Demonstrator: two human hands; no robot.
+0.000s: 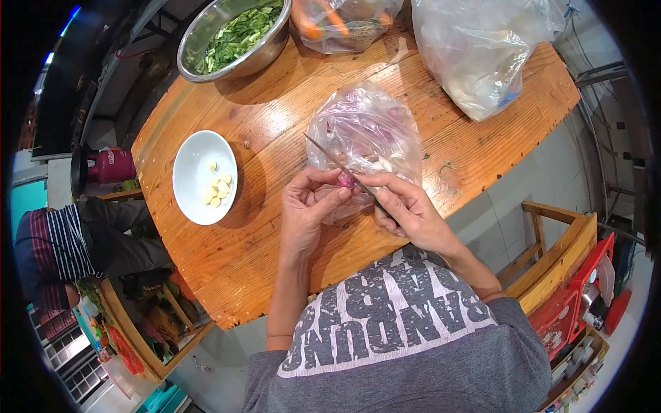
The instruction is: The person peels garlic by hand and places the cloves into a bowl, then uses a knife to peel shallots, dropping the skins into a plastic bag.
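A small purple shallot (345,180) is pinched between the thumb and fingers of my left hand (310,201). My right hand (407,210) is closed round the handle of a knife (326,152), whose blade points up and left and lies against the shallot. Just beyond both hands lies a clear plastic bag (398,131) with purple shallots and pale peelings in or on it. To the left stands a white bowl (189,168) holding several peeled garlic cloves (218,187).
On the wooden table (272,117) are a metal bowl (265,63) of chopped greens (237,36), a bag of carrots (332,22) and a large plastic bag (475,58). Another person (65,241) is at the left. A wooden bench (561,255) stands at the right.
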